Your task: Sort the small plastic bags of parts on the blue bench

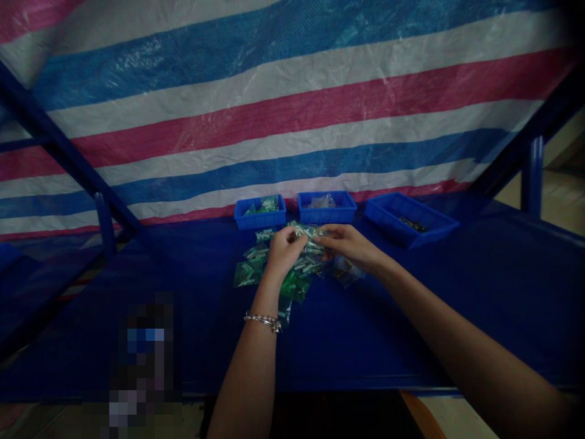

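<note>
1 camera is looking forward and down from the person's head, facing a blue table (365, 347) and a striped sheet (292, 116) behind, and viewing the left hand (284, 249) and right hand (351, 245) from nearby.

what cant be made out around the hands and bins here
Head view:
Plastic packets at the left hand and right hand: count and grip, hidden by fingers, blur.
Dark pieces in rightmost blue bin: too small, dim to identify.
Blue item at far left: cut off by edge.
</note>
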Available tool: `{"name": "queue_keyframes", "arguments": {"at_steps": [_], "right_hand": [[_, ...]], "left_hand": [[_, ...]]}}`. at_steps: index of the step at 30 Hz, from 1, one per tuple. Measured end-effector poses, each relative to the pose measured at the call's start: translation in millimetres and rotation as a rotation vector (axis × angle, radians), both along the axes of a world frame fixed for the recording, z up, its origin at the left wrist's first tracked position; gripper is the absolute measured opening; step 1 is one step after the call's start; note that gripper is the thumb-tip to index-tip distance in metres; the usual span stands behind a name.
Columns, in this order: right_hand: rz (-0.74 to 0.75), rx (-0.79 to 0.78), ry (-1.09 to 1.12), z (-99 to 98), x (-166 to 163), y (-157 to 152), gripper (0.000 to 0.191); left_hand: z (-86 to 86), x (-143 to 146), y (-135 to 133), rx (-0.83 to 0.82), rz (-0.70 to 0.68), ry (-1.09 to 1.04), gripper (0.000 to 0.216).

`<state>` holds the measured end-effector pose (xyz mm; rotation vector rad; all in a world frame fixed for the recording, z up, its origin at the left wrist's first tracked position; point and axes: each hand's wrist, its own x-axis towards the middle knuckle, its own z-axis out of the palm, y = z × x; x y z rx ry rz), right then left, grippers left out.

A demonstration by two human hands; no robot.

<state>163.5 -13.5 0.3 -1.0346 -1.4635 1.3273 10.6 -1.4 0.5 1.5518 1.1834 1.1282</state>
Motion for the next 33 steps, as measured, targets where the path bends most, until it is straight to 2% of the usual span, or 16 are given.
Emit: {"name": "queue_keyframes", "arguments": {"at_steps": [11,19,33], "right_hand": [[-0.036,-0.019,0.013,-0.4,0.9,1.0,0.03],[-0.024,-0.004,0.0,-4.0,2.8,3.5,0.03],[-0.017,-0.006,-0.02,-3.7,3.2,3.7,0.035]], "left_hand": [[2.6,0.8,-1.1,-0.04,-0.031,-0.088,0.013],[-2.4,-1.0,2.3,0.023,-0.03,-0.04,0.014],[-6.3,-1.7,4.3,0.039,-0.038,-0.046,0.017]]}}
